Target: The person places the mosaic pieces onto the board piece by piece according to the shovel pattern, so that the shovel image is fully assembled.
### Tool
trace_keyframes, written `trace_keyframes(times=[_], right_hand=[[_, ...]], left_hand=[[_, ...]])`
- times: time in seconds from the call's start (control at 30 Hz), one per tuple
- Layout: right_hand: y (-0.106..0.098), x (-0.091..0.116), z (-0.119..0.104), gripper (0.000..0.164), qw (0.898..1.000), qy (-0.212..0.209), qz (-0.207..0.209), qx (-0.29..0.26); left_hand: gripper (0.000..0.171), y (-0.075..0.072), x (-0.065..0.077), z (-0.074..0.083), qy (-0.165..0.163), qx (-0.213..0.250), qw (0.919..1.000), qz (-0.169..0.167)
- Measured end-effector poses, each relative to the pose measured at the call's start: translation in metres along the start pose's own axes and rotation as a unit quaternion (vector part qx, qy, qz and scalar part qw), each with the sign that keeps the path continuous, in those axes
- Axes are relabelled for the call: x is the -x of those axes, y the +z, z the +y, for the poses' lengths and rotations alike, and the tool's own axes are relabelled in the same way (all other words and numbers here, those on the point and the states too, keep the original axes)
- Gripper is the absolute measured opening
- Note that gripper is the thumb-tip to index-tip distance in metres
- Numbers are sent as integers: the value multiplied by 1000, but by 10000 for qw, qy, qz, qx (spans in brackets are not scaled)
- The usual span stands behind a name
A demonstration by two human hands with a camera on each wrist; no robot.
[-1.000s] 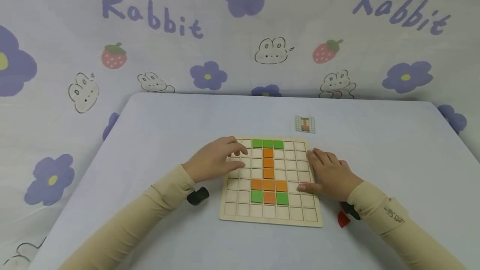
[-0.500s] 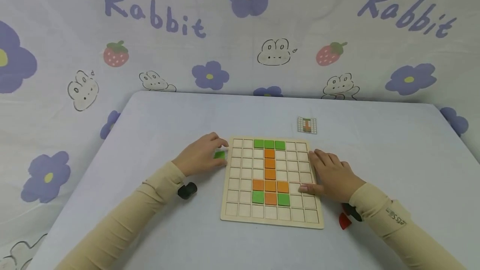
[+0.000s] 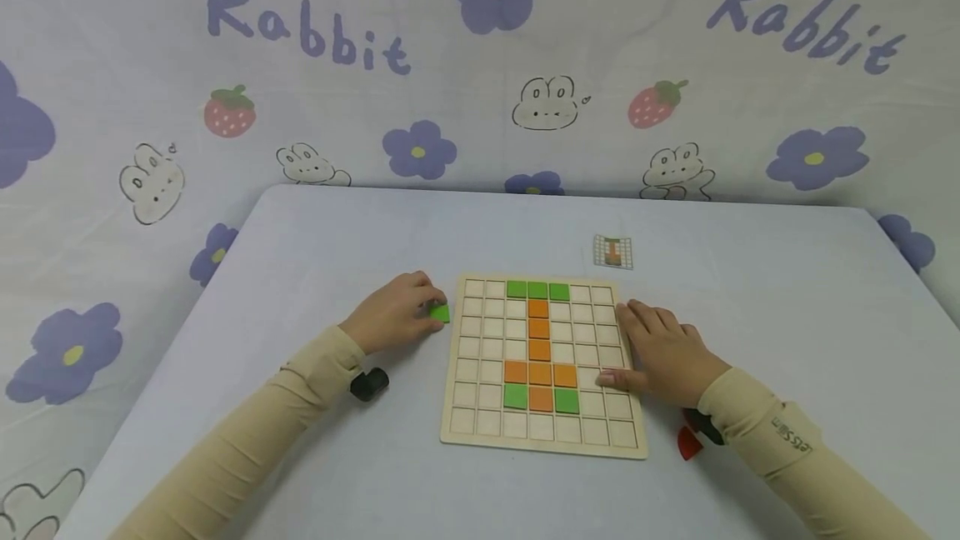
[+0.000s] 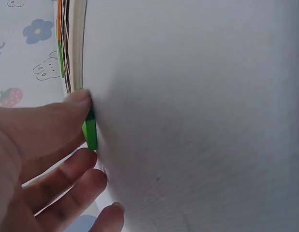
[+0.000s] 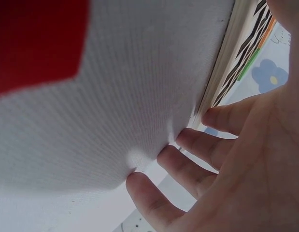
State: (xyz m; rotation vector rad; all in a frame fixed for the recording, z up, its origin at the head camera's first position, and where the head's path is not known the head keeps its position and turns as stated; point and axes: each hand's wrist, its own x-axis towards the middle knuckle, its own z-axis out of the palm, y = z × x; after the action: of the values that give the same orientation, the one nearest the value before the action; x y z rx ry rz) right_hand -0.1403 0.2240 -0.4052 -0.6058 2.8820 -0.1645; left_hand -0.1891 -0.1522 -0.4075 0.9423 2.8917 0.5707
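Just left of the wooden grid board, my left hand pinches a green tile low at the table. The left wrist view has this tile between the thumb and a finger, the other fingers loosely bent. My right hand rests along the board's right edge, thumb over the grid, fingers fairly straight. Set in the board are green tiles across the top, a column of orange tiles that widens lower down, and two green tiles near the bottom.
A small pattern card lies behind the board. By the right wrist is a red piece, partly hidden in the head view. The white table meets a printed rabbit cloth at the back.
My left hand has drawn back leftward from over the board to the green tile beside it, and its fingers have closed on the tile. The right hand has stayed put.
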Motion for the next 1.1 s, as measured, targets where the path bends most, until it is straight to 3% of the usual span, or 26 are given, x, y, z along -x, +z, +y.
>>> trace_keyframes(times=[0.57, 0.8, 1.1], right_hand=[[29, -3, 5, 107, 9994, -17, 306, 161], [29, -4, 7, 109, 9997, -30, 220, 121], [18, -3, 5, 107, 9999, 17, 91, 49]], left_hand=[[28, 15, 5, -6, 87, -55, 9997, 236], [28, 11, 3, -6, 91, 26, 9998, 177], [28, -6, 5, 19, 286, -171, 9991, 246]])
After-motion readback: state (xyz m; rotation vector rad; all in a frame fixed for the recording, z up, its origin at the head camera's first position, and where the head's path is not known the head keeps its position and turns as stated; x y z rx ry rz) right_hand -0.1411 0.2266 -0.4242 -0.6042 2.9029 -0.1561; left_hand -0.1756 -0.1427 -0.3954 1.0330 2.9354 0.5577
